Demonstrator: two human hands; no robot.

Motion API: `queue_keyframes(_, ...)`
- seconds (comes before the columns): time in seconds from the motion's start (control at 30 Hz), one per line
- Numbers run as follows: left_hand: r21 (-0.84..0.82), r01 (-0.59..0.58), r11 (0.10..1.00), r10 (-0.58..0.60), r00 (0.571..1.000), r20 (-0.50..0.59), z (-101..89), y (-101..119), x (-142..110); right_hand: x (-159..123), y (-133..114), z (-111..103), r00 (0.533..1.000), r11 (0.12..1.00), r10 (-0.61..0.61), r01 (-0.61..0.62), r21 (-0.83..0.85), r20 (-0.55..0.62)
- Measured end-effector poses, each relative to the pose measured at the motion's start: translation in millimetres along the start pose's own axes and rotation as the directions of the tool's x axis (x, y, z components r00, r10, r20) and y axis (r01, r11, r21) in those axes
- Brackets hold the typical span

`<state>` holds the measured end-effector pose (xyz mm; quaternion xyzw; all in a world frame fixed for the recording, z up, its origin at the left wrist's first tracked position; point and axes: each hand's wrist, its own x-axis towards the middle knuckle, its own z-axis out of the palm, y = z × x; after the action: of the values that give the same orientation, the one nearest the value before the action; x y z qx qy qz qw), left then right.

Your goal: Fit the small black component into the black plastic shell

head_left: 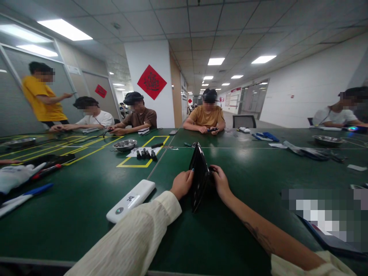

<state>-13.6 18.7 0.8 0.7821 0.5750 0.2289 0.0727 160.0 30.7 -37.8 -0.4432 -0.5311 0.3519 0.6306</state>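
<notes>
A thin, glossy black panel [199, 182] stands tilted on its edge above the green table, seen nearly edge-on. I cannot tell what exactly it is. From the left, my left hand [181, 184] grips it, thumb against its face and the other fingers partly hidden. On the opposite side, my right hand [220, 183] has its fingers curled at the panel's right edge, near the middle. A white power bank [131, 200] marked 26 lies to the left, close to my left forearm.
Several small black parts [146, 155] lie on white paper within yellow tape, beside a metal bowl [124, 145]. Gloves [20, 178] and tools are at far left; another metal bowl [328, 140] is at right. Co-workers [205, 117] sit around the green table [247, 165].
</notes>
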Motion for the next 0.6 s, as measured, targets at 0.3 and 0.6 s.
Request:
queue_keyframes(0.3,0.003,0.036,0.999,-0.036,0.999,0.018,-0.7,-0.5,0.2,0.5,1.5,-0.3,1.000,1.000,0.022,-0.022,0.022,0.013)
queue_keyframes(0.6,-0.013,0.021,1.000,-0.020,1.000,0.019,-2.5,2.2,-0.8,0.3,-1.2,1.3,1.000,1.000,-0.017,0.017,-0.002,-0.007)
